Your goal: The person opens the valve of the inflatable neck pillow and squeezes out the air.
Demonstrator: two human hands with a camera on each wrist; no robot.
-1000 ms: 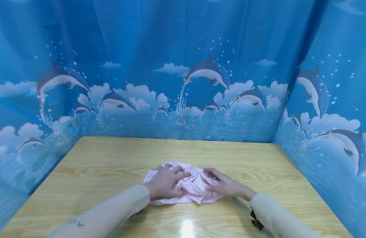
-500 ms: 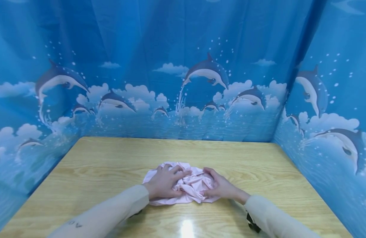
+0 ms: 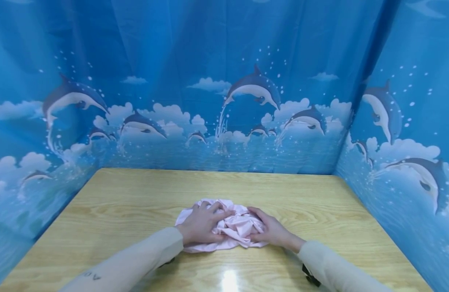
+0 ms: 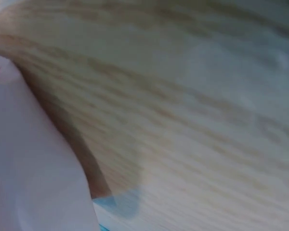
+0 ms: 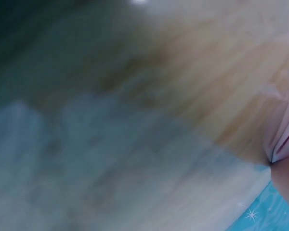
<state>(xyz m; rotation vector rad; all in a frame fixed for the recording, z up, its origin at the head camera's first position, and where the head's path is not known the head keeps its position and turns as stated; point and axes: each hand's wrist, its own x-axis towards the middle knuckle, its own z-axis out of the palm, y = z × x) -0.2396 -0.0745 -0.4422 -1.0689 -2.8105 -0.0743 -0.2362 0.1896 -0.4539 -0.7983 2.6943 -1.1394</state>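
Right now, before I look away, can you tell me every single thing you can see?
Crumpled pale pink cloth: one, pale pink, on the table
Wood-grain table: one, yellowish, under the cloth
Dolphin-print curtain: number of pieces unclear, blue, behind and beside the table
Printed dolphins: more than ten, blue-grey and white, on the curtain
Long sleeves: two, pale beige, on the arms
Left hand: one, bare, on the cloth's left part
Right hand: one, bare, at its right end

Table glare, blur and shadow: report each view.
Head view: cloth fairly sharp, glare on the table near the bottom edge; left wrist view: dim, out of focus, a shadow along the cloth's edge; right wrist view: blurred, darkest at upper left.
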